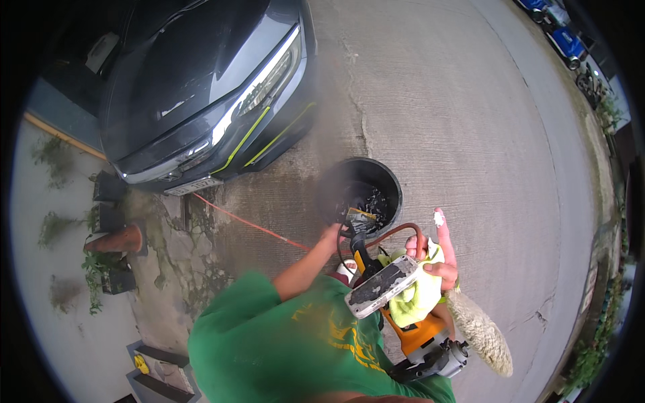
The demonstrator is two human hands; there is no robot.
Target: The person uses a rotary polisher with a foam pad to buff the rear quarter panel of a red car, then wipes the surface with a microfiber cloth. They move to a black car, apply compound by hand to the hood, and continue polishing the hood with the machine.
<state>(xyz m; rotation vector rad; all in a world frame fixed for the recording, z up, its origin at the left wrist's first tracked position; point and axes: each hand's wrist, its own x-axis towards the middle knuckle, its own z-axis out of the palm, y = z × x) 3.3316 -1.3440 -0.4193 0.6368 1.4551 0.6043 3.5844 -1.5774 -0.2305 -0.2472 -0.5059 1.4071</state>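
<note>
My left hand (336, 238) grips the near rim of a black plastic bucket (398, 194), beside the black rear handle (359, 242) of a power polisher. Inside the bucket lie a yellow-edged item (364, 215) and dark, glinting contents I cannot make out. My right hand (446, 257) clasps a yellow-green cloth (418, 297), its index finger extended with white matter on the tip. Below the cloth, the orange polisher (421, 335) rests against my right arm. A fleecy polishing pad (478, 330) sits edge-on by the right wrist. Near the cloth is a worn black-and-white rectangular casing (381, 287).
A dark car (211, 95) stands at upper left, with yellow-green strips on its bumper. A red cord (252, 221) crosses the concrete (453, 126). Potted plants (108, 221) and an orange cone (118, 239) line the left wall. Blue vehicles (567, 43) stand far right.
</note>
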